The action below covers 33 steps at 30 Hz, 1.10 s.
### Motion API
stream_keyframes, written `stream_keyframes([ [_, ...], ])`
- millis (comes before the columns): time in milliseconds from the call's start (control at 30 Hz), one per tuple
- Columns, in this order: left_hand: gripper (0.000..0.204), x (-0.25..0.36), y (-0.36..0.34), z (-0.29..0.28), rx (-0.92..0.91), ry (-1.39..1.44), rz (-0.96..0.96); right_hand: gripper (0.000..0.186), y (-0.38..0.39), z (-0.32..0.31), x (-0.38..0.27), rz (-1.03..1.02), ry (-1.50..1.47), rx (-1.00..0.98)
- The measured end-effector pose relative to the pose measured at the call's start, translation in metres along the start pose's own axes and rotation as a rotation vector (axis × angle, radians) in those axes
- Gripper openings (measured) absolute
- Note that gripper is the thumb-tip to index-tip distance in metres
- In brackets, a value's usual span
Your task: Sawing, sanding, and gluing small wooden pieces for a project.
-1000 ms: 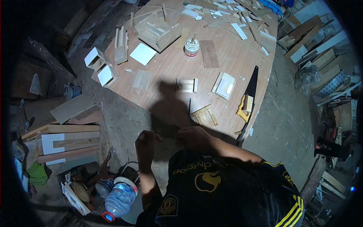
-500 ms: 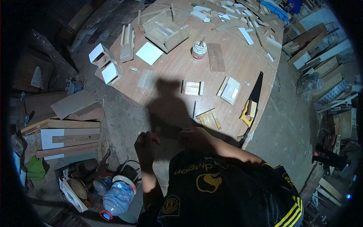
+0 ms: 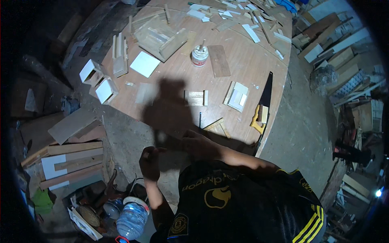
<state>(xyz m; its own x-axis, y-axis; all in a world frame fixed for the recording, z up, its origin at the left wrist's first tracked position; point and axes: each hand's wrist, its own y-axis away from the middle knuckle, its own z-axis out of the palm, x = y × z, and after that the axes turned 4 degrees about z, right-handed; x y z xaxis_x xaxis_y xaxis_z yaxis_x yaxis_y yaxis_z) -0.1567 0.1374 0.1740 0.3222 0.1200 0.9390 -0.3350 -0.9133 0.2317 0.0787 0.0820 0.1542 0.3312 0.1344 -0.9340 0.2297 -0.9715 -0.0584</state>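
Observation:
My left hand (image 3: pixel 150 163) is raised in front of my body, past the table's near-left edge, its fingers curled inward in deep shadow. Closer to the table edge, my right hand (image 3: pixel 197 145) is also closed, with its fingers bent and dark. Whether either hand holds something small cannot be made out. Just beyond my right hand lie a dark pencil (image 3: pixel 200 120) and a small wooden frame (image 3: pixel 219 128), partly in shadow. Further off sit a small wooden piece with raised ends (image 3: pixel 196 98) and a stack of small boards (image 3: pixel 236 96).
A handsaw (image 3: pixel 266 95) with a yellow handle lies along the table's right edge. A glue jar (image 3: pixel 199 56), a brown board (image 3: pixel 219 60), a wooden box (image 3: pixel 158 35) and white-faced boxes (image 3: pixel 106 91) stand farther back. A water bottle (image 3: pixel 132 220) and scrap boards (image 3: pixel 73 162) are at lower left.
The view has shifted, so the table and its things sit further left and higher. Both hands stay curled in front of me, with only slight movement. Nothing on the table has visibly been moved.

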Motion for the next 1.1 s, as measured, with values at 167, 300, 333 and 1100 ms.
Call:
stream_keyframes([
  [167,0.020,-0.008,-0.012,0.007,0.056,0.169,0.089,0.009,0.008,-0.003,0.003,0.019,0.056,-0.035],
  [300,0.027,0.000,-0.022,0.014,0.048,0.155,0.086,0.009,0.030,-0.002,0.020,0.090,0.062,-0.137],
  [333,0.028,-0.005,-0.024,0.012,0.031,0.151,0.076,0.009,0.042,-0.001,0.039,0.095,0.062,-0.126],
  [1100,0.020,0.054,0.040,0.055,0.124,0.153,-0.025,0.069,0.201,-0.163,0.167,1.382,0.600,0.863],
])
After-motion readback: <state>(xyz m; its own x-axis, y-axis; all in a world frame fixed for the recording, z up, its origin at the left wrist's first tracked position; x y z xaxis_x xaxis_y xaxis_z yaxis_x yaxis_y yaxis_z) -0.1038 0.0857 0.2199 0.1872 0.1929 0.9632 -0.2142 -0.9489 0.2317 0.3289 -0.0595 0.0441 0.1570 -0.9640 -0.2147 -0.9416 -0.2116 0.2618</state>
